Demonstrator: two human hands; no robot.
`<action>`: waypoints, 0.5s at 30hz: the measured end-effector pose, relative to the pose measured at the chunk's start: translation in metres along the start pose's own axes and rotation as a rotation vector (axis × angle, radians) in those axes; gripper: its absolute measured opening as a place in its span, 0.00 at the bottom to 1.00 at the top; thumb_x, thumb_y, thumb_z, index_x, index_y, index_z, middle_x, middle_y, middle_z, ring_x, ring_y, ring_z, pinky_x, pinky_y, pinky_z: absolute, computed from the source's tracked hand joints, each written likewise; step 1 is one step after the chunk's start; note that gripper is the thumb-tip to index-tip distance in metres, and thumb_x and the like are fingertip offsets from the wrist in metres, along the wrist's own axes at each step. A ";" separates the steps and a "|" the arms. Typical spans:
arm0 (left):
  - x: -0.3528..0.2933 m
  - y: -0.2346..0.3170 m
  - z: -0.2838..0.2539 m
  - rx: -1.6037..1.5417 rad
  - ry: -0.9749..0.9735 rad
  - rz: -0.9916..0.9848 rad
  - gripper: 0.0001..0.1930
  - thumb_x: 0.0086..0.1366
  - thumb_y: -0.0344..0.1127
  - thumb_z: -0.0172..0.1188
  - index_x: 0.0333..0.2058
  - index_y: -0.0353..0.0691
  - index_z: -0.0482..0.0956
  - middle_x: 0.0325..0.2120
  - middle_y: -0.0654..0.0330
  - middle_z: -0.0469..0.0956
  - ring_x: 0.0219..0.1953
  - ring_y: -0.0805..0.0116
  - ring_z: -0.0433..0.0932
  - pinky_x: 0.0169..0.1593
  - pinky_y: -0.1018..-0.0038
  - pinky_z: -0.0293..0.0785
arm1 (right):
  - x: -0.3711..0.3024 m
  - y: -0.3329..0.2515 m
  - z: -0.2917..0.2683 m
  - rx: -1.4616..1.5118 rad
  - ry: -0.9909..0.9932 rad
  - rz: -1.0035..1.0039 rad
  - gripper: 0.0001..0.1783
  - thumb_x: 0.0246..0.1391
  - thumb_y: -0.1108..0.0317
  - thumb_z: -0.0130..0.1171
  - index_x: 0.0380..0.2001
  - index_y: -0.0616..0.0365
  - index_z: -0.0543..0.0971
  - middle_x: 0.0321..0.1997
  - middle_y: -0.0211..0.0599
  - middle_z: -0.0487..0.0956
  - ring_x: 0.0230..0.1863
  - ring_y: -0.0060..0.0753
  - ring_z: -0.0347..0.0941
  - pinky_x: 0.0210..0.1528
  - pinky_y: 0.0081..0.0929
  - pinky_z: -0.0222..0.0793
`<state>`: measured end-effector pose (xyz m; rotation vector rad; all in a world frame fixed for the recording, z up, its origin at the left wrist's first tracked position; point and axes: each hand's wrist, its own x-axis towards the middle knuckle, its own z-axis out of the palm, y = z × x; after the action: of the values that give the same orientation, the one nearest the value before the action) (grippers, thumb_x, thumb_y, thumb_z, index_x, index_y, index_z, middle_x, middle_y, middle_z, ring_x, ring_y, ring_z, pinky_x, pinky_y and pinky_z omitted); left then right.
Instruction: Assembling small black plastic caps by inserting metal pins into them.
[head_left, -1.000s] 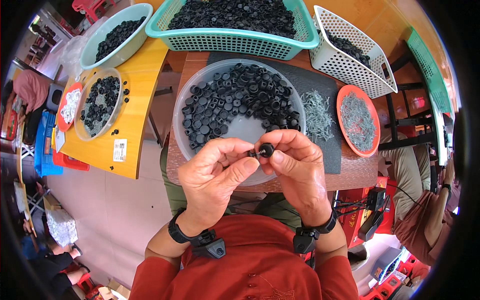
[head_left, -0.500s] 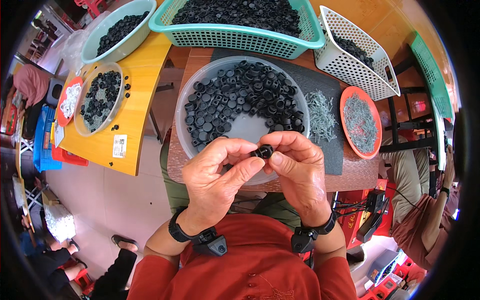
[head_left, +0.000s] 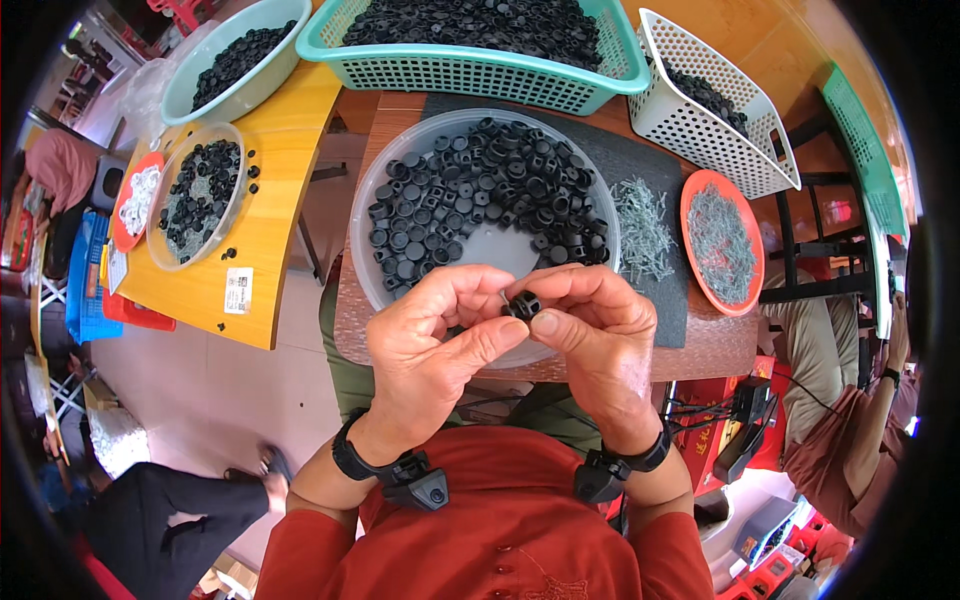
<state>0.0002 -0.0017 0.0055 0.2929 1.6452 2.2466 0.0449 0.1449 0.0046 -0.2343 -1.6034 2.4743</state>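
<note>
Between both hands, over the near edge of a round clear plastic tub [head_left: 365, 262], I hold a small black plastic cap-like part [head_left: 521, 305]. My left hand [head_left: 432, 330] pinches its left side between thumb and index finger. On the other side, the thumb and fingertips of my right hand [head_left: 600, 335] grip it. Many black round plastic parts [head_left: 440, 200] fill the tub except for a bare patch near its front. To the tub's right, thin metal pins [head_left: 643, 230] lie in a loose pile on a dark mat [head_left: 672, 325].
An orange plate [head_left: 690, 270] of metal pins sits at the right. Behind the tub stand a green basket [head_left: 460, 75] and a white basket [head_left: 690, 150] of black parts. A yellow table [head_left: 290, 150] on the left carries a basin [head_left: 170, 105] and a clear bowl [head_left: 236, 215].
The black part has turned between my fingers, showing another side. My hands have stayed almost in place. At the lower left, a person in dark trousers has moved further into view.
</note>
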 end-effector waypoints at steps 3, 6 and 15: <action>-0.001 0.001 -0.001 0.087 -0.018 -0.002 0.16 0.52 0.25 0.66 0.41 0.34 0.76 0.30 0.65 0.76 0.32 0.80 0.73 0.37 0.83 0.72 | 0.000 0.002 -0.001 -0.008 -0.026 -0.046 0.12 0.45 0.87 0.57 0.35 0.65 0.78 0.37 0.35 0.77 0.38 0.22 0.73 0.43 0.18 0.70; 0.001 -0.003 -0.002 0.137 -0.041 0.035 0.17 0.52 0.19 0.63 0.43 0.31 0.75 0.29 0.62 0.76 0.31 0.78 0.74 0.36 0.83 0.72 | 0.000 0.002 -0.003 -0.049 -0.038 -0.087 0.12 0.45 0.87 0.57 0.34 0.65 0.78 0.38 0.37 0.76 0.39 0.23 0.72 0.43 0.18 0.69; 0.002 -0.006 -0.001 0.145 -0.047 0.062 0.16 0.50 0.25 0.67 0.39 0.34 0.78 0.31 0.64 0.76 0.32 0.79 0.74 0.36 0.82 0.73 | -0.003 0.002 -0.001 -0.025 0.008 -0.061 0.11 0.44 0.86 0.59 0.34 0.64 0.78 0.35 0.34 0.76 0.38 0.22 0.71 0.41 0.18 0.68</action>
<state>-0.0008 -0.0003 -0.0007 0.4353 1.8002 2.1501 0.0483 0.1446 0.0026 -0.1952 -1.6146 2.4069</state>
